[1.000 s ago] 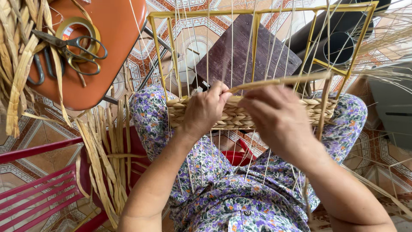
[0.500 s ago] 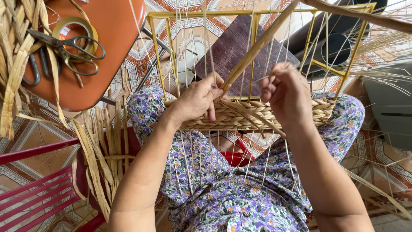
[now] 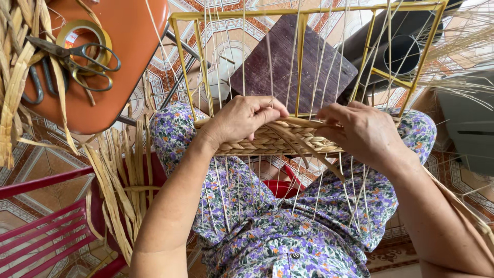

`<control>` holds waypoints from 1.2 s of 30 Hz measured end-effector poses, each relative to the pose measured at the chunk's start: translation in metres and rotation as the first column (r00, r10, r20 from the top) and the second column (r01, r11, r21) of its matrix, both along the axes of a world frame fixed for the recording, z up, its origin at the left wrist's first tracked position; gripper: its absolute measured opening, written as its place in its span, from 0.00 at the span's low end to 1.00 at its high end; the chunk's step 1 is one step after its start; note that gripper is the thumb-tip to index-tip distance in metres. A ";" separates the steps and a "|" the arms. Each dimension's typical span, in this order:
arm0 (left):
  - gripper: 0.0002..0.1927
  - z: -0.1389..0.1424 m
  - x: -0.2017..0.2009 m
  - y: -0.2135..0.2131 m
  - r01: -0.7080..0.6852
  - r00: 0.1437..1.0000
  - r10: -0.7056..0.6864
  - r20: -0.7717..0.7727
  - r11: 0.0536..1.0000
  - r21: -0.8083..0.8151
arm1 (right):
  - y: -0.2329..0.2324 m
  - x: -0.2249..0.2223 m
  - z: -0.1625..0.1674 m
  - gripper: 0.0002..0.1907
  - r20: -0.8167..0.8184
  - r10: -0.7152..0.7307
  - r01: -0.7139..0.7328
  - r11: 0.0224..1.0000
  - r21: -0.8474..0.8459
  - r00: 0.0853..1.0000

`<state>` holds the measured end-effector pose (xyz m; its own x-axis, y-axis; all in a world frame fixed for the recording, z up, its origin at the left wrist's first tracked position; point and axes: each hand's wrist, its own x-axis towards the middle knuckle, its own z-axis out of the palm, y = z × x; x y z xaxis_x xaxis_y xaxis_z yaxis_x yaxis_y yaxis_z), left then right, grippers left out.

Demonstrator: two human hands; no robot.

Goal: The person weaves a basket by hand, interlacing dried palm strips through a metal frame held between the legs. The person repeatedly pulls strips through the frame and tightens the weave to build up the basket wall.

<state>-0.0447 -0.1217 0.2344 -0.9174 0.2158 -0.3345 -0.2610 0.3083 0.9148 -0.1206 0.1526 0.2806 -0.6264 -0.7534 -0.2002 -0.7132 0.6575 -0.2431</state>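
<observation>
The woven band point(image 3: 278, 139) runs left to right across 1 yellow frame point(image 3: 303, 10). 2 hands: the left hand point(image 3: 244, 121) pinches it shut, and the right hand point(image 3: 363, 131) pinches 1 straw strand point(image 3: 309, 152).

Straw strand point(image 3: 303, 146): a second ago held level across the frame above the woven band point(image 3: 272, 139); half a second ago raised steeply toward the upper right; now lowered, lying slanted down across the band's front. Right hand point(image 3: 365, 134): was lifted with the strand, now dropped to the band's right end, fingers on the weave. Left hand point(image 3: 242, 121): shifted slightly, fingers now curled over the band's top edge.
</observation>
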 end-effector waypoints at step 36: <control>0.08 -0.039 0.024 0.039 -0.338 0.752 0.172 -0.636 0.929 -0.148 | -0.028 -0.007 -0.021 0.37 0.876 0.133 0.677 0.585 -0.447 0.464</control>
